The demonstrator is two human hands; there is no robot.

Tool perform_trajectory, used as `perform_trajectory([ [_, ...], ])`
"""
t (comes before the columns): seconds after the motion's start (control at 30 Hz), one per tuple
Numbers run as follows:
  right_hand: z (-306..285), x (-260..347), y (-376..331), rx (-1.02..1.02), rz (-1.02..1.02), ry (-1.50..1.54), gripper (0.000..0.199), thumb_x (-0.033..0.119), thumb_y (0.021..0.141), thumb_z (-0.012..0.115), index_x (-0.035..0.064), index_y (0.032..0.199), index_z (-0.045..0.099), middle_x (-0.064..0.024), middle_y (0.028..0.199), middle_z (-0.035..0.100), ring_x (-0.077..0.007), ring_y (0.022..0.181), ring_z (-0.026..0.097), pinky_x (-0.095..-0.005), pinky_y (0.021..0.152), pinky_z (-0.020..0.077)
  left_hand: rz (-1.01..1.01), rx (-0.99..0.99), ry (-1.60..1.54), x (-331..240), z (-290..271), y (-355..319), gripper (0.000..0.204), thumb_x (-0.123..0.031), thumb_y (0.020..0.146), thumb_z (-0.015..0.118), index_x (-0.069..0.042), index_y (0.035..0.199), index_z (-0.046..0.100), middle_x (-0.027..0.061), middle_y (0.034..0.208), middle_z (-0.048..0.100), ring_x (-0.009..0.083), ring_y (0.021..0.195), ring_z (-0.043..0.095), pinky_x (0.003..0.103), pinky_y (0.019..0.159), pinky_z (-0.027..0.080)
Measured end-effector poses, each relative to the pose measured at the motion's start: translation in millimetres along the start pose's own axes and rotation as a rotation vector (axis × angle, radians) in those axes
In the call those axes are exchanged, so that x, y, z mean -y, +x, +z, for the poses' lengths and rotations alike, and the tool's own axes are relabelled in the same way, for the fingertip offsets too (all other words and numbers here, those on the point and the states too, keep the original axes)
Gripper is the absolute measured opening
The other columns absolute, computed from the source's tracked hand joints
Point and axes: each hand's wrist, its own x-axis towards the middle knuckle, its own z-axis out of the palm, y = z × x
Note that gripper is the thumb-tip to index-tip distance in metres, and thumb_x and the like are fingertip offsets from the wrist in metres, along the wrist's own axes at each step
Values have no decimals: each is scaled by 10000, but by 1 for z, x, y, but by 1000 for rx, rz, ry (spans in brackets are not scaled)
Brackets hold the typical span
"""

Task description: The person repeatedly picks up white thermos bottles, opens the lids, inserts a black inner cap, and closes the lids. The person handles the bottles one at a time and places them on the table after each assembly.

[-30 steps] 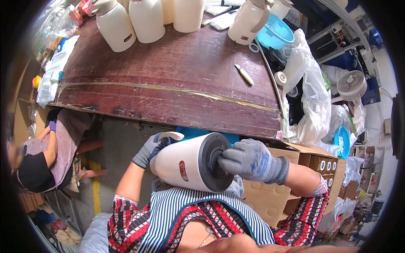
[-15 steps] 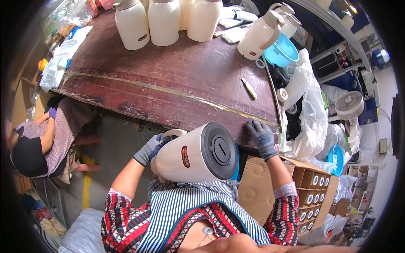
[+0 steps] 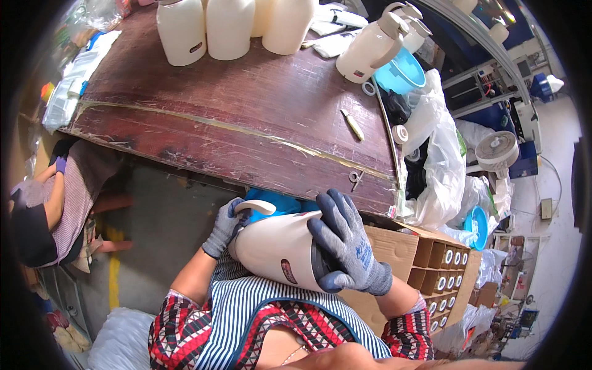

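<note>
A cream vacuum jug (image 3: 271, 250) lies tilted on its side against my striped apron, its dark base turned to the right. My left hand (image 3: 223, 227), in a grey-blue glove, is closed around the jug near its handle and top end. The gloved right hand (image 3: 353, 246) grips the base, fingers over the far rim and thumb on the near side, hiding most of the bottom. On the table just beyond my right hand lies a small grey piece with a ring and a crossbar (image 3: 355, 179).
The worn dark-red table (image 3: 234, 111) carries more cream jugs (image 3: 231, 28), a knife-like tool (image 3: 353, 125) and a blue basin (image 3: 401, 71). A divided carton (image 3: 425, 280) stands at right, near plastic bags (image 3: 441, 166) and a fan (image 3: 497, 151). Another person (image 3: 58, 203) sits at left.
My right hand has left the table edge and now grips the jug's base, uncovering the small ringed piece. The jug has turned, so its base shows less.
</note>
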Motion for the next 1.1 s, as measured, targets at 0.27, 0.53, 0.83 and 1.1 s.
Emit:
perform_trajectory([
  [0.27,5,-19,-11,-166,313,419,870,610,970,556,28,1589,368,-232,1644,331,-373,1511,341,-504,1253,215,2,-11,-73,13,0,0,71,-58,975,646,-39,1038,673,6,864,662,103,801,596,283,736,519],
  [0.53,36,-191,-98,92,440,-508,1048,438,719,876,40,1559,390,-226,1594,404,-458,1492,329,-534,1209,319,57,62,-170,9,-23,8,352,-119,931,737,-46,1272,682,70,1186,731,144,1067,677,318,951,548],
  [0.83,10,-110,-73,-395,114,-441,408,99,774,772,100,1176,706,-95,1148,710,-325,977,676,-414,823,577,-12,77,-182,13,-32,24,236,-51,963,642,-39,1192,696,16,1120,704,98,994,643,276,896,539],
  [1.1,-49,20,-1,-2,302,-52,297,114,816,796,59,1089,693,-117,889,668,-310,770,668,-388,645,543,-74,57,-449,32,-29,34,237,-56,928,685,-48,1157,621,25,969,693,121,833,638,258,721,533],
])
